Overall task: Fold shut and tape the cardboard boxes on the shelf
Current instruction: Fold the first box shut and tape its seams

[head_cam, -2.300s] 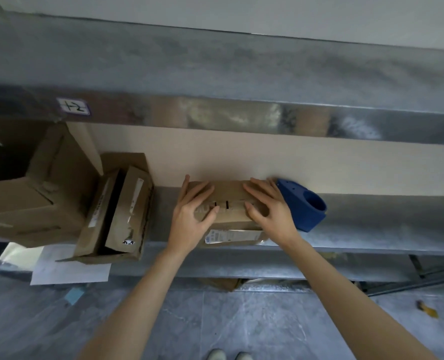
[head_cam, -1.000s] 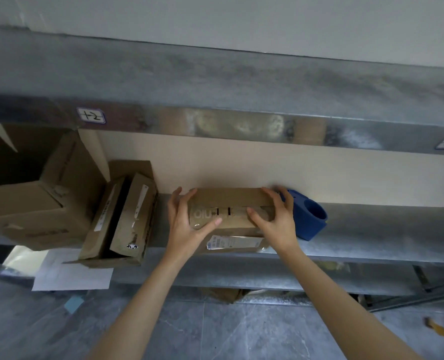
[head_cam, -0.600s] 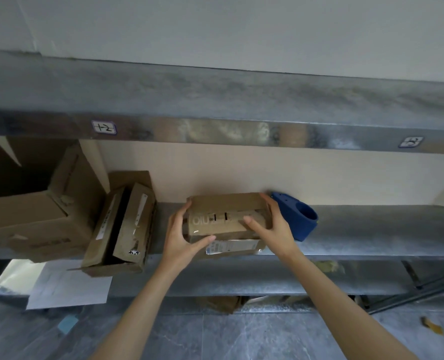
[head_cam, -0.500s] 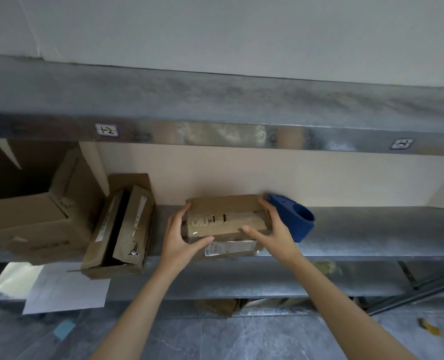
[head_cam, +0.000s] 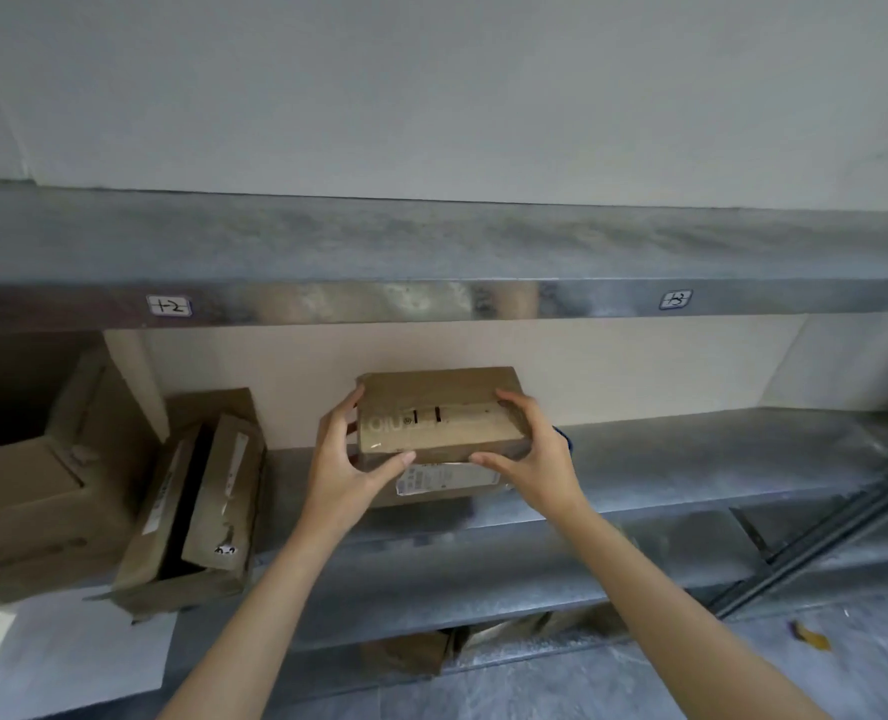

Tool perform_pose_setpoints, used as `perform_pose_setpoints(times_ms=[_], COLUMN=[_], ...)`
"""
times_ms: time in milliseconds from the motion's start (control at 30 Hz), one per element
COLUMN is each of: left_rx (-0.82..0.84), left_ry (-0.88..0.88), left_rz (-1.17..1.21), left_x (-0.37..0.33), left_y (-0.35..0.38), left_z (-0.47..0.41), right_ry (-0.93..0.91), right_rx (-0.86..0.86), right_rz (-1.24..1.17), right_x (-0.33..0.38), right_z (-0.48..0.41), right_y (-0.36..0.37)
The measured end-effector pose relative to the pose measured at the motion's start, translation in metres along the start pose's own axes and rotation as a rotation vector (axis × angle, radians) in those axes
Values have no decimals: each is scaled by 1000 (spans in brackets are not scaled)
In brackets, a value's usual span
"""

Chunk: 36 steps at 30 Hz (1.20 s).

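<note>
Shelf (head_cam: 717,449) seems free on the right; cartons (head_cam: 231,459) crowd the left.

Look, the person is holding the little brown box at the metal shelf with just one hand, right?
Not quite. Both hands hold it: the left hand grips the left end of the little brown box and the right hand grips its right end, at the metal shelf. The head view shows this.

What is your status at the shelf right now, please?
Left hand, right hand grip small box by its ends. Flaps shut. To its left, open box; nothing blocking.
</note>
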<state>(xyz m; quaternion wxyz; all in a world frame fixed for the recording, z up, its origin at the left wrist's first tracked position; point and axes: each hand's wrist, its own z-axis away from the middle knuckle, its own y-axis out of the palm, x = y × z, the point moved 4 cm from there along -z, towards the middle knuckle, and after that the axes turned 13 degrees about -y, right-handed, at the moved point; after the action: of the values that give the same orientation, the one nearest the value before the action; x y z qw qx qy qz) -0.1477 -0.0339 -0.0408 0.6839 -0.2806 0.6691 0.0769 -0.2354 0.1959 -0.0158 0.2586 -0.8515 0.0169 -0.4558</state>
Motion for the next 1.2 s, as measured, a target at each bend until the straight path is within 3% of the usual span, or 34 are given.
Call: perform_pose_setpoints(times_ms=[367,700,933,1200], left_rx=[190,366,290,163], left_ry=[109,249,377,327], left_rz=[-1,-192,-501,-678], left_x=[-62,-99,-113,-132], left_y=[74,182,264,368], left_z=[-21,-29,-27,-19], right_ry=[4,77,125,114], right_rx=[-201,-360,-374,-280], right_rz=[82,118,141,162], right_x=[-2,-44,-95,-178], right_z=[6,41,59,62], right_y=[-92,-192,-278,-402])
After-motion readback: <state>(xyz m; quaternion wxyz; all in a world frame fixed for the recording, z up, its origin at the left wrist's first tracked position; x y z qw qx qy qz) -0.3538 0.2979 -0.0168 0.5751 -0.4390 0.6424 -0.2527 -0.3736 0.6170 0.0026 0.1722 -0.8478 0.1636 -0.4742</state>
